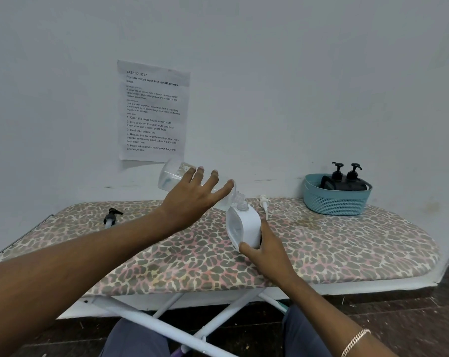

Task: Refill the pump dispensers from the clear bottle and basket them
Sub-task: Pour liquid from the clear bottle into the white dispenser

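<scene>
My left hand holds the clear bottle in the air, tipped down to the right. Its fingers spread over the bottle's side, and its mouth meets the open neck of a white dispenser. My right hand grips that dispenser at its base and leans it toward the bottle, just above the leopard-print ironing board. The dispenser's white pump head lies on the board just behind it. A teal basket at the back right holds two black pump dispensers.
A black pump head lies on the board's left part. A printed sheet is taped to the white wall behind. The board's white metal legs cross below, above a dark floor.
</scene>
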`<state>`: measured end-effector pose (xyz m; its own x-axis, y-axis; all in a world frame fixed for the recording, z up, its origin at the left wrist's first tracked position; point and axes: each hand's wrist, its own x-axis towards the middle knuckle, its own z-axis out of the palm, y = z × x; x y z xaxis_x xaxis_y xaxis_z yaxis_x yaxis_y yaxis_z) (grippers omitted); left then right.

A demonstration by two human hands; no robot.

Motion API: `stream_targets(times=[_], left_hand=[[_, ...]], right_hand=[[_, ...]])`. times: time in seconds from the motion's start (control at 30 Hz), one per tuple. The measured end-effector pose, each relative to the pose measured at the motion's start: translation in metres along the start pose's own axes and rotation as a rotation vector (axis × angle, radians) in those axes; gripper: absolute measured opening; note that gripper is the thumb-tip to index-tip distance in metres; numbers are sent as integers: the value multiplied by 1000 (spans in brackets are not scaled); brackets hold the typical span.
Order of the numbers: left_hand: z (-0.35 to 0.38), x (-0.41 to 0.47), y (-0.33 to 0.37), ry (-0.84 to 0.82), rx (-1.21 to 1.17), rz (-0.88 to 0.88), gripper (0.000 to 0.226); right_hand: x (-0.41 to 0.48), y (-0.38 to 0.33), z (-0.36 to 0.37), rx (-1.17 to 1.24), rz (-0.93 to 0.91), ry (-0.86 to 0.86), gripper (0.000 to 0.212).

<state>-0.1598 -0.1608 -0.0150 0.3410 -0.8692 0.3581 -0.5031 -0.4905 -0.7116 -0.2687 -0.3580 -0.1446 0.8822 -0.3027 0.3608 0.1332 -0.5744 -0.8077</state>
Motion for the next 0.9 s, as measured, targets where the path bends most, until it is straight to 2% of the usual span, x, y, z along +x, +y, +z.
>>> stream_targets(times=[0.6, 0.9], left_hand=[[-2, 3, -4, 19, 28, 41, 87], [-5, 6, -7, 9, 68, 77, 83]], right_hand=[[0, -1, -1, -12, -12, 7, 77], [-1, 0, -1, 2, -5, -2, 80]])
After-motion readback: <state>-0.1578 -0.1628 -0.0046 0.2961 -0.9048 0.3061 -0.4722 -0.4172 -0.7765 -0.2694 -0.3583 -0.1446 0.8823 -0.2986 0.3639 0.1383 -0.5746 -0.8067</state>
